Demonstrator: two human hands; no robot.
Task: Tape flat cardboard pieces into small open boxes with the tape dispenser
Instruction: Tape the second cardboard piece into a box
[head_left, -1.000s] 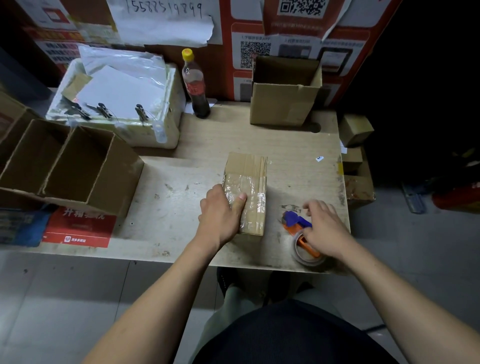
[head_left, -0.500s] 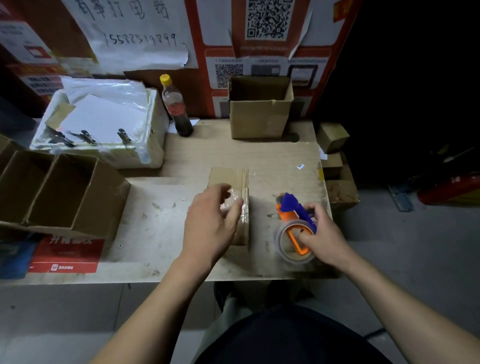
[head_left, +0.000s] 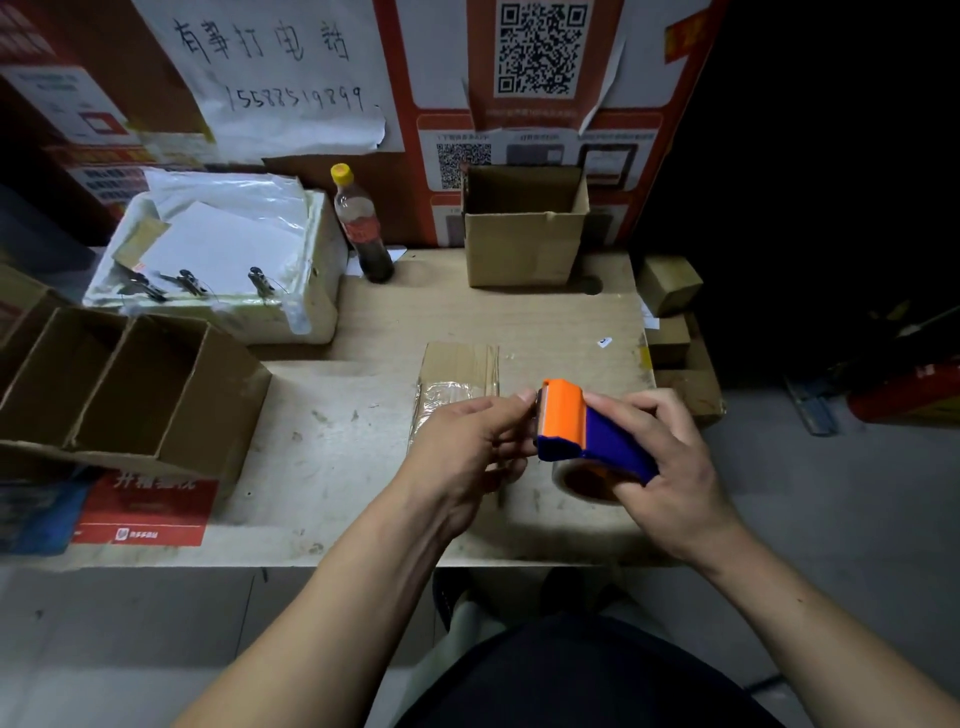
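Left fingers: our left hand (head_left: 467, 447) has its thumb and fingertips drawn together at the front edge of the tape dispenser (head_left: 587, 436), apparently pinching the loose tape end there; the tape itself is too clear to see, so we cannot tell for certain.
Right fingers: our right hand (head_left: 670, 467) is wrapped around the dispenser's blue handle, fingers clamped on it, orange head pointing left toward the other hand.
Dispenser: lifted off the wooden table (head_left: 332, 467), held in the air above its front right part, with the tape roll hanging below the handle.
Cardboard piece: the flat, partly taped cardboard piece (head_left: 460, 364) lies on the table directly under and beyond our left hand, touched by neither hand.
Just changed: 1.0 s ago our left hand pressed on the cardboard and our right hand rested on the dispenser lying on the table; 0.5 s ago the dispenser was rising and the left hand lifting away. Now both hands meet at the dispenser.
Meaning: we judge that we are finding the tape end to start a fresh strip, so taping of this piece is unfinished.
Camera view: tilted higher than 1.0 s ago, showing more of the wall posters.
Surroundings: an open cardboard box (head_left: 524, 234) stands at the back, a cola bottle (head_left: 361, 228) left of it, and divided cartons (head_left: 130, 384) at far left.
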